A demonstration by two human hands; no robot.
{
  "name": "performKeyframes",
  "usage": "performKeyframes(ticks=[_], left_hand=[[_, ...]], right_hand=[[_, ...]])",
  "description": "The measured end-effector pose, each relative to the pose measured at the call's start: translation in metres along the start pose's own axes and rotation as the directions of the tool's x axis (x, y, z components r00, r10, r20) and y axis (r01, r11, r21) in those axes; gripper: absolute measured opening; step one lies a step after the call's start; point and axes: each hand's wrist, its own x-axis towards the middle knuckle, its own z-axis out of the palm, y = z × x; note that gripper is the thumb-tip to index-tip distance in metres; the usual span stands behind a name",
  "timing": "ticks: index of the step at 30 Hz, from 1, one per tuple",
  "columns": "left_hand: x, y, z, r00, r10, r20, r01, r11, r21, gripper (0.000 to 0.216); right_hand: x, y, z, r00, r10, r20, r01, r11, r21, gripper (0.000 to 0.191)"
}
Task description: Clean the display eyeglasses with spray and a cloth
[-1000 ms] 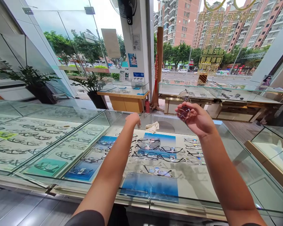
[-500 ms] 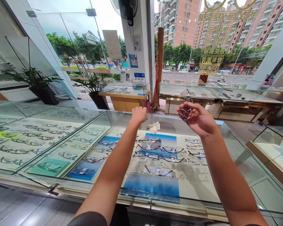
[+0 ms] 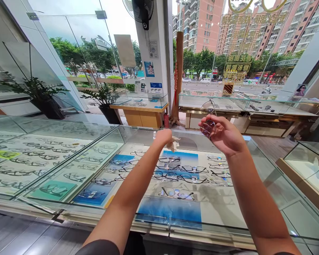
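Note:
My right hand holds up a pair of round thin-rimmed glasses above the glass counter, its fingers pinched at the frame. One lens is tinted against the background. Over the counter's far part, my left hand is closed on a crumpled beige cloth, with the fingertips mostly hidden behind the hand. Just left of that hand stands a small white bottle, partly covered.
Beneath the glass top of the display counter lie several eyeglasses on white and blue boards. Another glass case stands to the right. Beyond are window-side display cases, a wooden post and potted plants.
My left hand has moved right and down onto the cloth, which is now bunched at its fingers. The white bottle has come into view. My right hand keeps the glasses in nearly the same place.

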Motion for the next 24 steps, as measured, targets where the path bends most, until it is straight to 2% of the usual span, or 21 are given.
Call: performKeyframes(ticks=[2, 5, 7, 8, 9, 11, 12, 14, 17, 24], left_hand=[[-0.005, 0.004, -0.012, 0.995, 0.04, -0.093, -0.049, 0.994, -0.101, 0.023], [-0.017, 0.013, -0.028, 0.972, 0.105, -0.211, -0.16, 0.95, -0.267, 0.038], [-0.027, 0.022, -0.038, 0.961, 0.123, -0.248, -0.224, 0.871, -0.436, 0.042], [-0.033, 0.028, -0.042, 0.96, 0.119, -0.254, -0.246, 0.79, -0.561, 0.042], [-0.04, 0.034, -0.047, 0.962, 0.108, -0.252, -0.26, 0.658, -0.706, 0.042], [-0.056, 0.046, -0.056, 0.968, 0.107, -0.229, -0.251, 0.322, -0.913, 0.045], [-0.066, 0.052, -0.061, 0.967, 0.127, -0.22, -0.241, 0.189, -0.952, 0.049], [-0.084, 0.062, -0.069, 0.959, 0.183, -0.218, -0.231, 0.049, -0.972, 0.054], [-0.109, 0.075, -0.076, 0.942, 0.238, -0.236, -0.241, -0.006, -0.97, 0.055], [-0.136, 0.089, -0.072, 0.863, 0.404, -0.302, -0.339, 0.022, -0.94, 0.051]], right_hand=[[0.0, 0.0, 0.0, 1.0, -0.008, -0.004, 0.008, 1.0, 0.0, 0.008], [0.0, -0.001, -0.001, 0.999, -0.032, 0.003, 0.032, 0.999, 0.017, 0.009], [0.0, 0.0, -0.001, 0.999, -0.043, 0.02, 0.042, 0.998, 0.042, 0.01], [0.0, 0.0, -0.002, 0.999, -0.043, 0.027, 0.042, 0.998, 0.055, 0.011], [0.001, 0.0, -0.002, 0.999, -0.04, 0.032, 0.038, 0.997, 0.065, 0.011], [0.001, 0.001, -0.003, 0.999, -0.034, 0.033, 0.031, 0.996, 0.079, 0.012], [0.002, 0.002, -0.003, 0.999, -0.033, 0.03, 0.03, 0.996, 0.082, 0.013], [0.002, 0.003, -0.003, 0.999, -0.037, 0.023, 0.035, 0.996, 0.08, 0.014], [0.003, 0.004, -0.003, 0.999, -0.044, 0.018, 0.042, 0.997, 0.07, 0.013], [0.003, 0.005, 0.001, 0.999, -0.04, 0.025, 0.038, 0.997, 0.073, 0.016]])
